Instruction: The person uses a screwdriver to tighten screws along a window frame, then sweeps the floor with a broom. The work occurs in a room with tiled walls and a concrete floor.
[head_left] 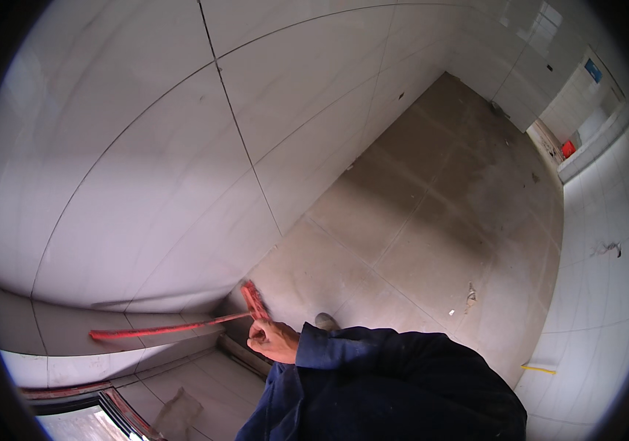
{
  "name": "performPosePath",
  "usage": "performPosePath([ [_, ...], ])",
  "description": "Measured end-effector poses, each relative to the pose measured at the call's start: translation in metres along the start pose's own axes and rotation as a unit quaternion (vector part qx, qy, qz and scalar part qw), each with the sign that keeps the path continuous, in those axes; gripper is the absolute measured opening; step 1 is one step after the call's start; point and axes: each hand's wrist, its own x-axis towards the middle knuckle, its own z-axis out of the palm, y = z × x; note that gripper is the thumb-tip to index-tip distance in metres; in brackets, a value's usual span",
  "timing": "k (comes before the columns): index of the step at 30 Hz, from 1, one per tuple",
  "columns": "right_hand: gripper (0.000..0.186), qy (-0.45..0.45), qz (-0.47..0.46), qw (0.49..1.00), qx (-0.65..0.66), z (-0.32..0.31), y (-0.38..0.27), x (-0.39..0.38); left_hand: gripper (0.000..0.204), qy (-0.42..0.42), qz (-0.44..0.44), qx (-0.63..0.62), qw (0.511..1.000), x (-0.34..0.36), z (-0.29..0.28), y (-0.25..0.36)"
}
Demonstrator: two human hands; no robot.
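Observation:
My right hand (274,340) reaches across the front of my body from a dark blue sleeve (358,351). Its fingers are curled closed, and anything inside them is hidden. Just beyond the knuckles is a broom with a red head (253,300), which stands on the floor by the wall corner. The broom's red handle (160,330) slants off to the left across a tiled ledge. In the picture my hand overlaps the near end of the broom head; whether they touch, I cannot tell. My left hand is out of sight.
Large pale wall tiles (153,176) rise on the left. Dusty floor tiles (373,242) stretch toward a doorway (586,110) with a red object (568,149). Debris (471,298) lies on the floor. A dark-framed window (87,419) is at lower left; a shoe tip (325,321) shows beside my sleeve.

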Motion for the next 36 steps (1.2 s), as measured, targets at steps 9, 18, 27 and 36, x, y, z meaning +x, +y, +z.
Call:
performPosePath([
  [9,0.028,-0.006,-0.012,1.000,-0.001,-0.002,0.006,0.002,0.057,0.006,-0.008,-0.004,1.000,-0.004,0.005,-0.004],
  [18,0.028,-0.025,-0.015,1.000,0.005,-0.002,0.010,0.007,0.056,0.016,-0.016,-0.013,1.000,-0.010,0.008,-0.014],
  [27,0.029,-0.049,-0.011,0.999,-0.003,-0.009,0.004,0.006,0.054,0.019,-0.028,-0.006,0.999,-0.009,0.011,-0.021],
  [36,0.027,-0.066,-0.019,0.998,-0.004,-0.010,0.007,0.003,0.053,0.017,-0.028,0.021,0.999,-0.020,-0.002,-0.050],
])
